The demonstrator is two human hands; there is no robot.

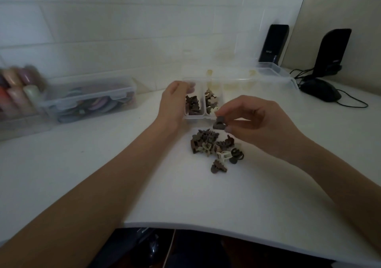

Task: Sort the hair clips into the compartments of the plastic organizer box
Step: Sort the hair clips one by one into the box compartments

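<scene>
The right hand [253, 123] pinched a small dark plastic hair clip [220, 122] while the left hand [175, 100], fingers curled, gripped the clear plastic organizer box [198, 117].

Two bare forearms are seen, a left hand [175, 100] and right hand [253, 123], no sleeves or jewellery worn.

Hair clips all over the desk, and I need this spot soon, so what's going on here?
A person is sorting small hair clips by colour. The right hand pinches a dark clip just above the loose pile of clips on the white desk. The left hand steadies the clear organizer box, where one compartment holds brown clips and the next cream clips. Plenty remain unsorted.
</scene>
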